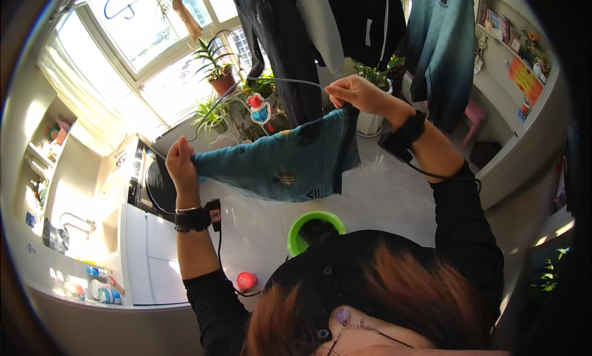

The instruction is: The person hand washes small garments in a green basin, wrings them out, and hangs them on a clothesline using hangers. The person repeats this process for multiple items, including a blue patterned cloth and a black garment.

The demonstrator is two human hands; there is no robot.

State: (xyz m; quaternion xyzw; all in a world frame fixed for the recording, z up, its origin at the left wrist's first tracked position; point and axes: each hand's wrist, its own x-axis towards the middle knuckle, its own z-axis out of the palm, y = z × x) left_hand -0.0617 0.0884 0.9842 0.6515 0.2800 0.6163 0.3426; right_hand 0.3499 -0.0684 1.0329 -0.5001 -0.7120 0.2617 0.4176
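Observation:
A teal cloth garment with small printed figures and a dark edge is stretched between my two hands. My left hand grips its narrow left end together with one end of a thin wire clothes hanger. Higher up on the right, my right hand pinches the hanger's other end and the garment's upper right corner. The hanger arches above the cloth, its middle close to the hanging dark clothes. What kind of garment it is, I cannot tell. My fingers hide how cloth and hanger meet.
Dark trousers, a black jacket and a blue-green top hang ahead. Below on the floor are a green basin with dark contents and a red-topped container. Potted plants stand by the window; a counter with a sink faucet is left.

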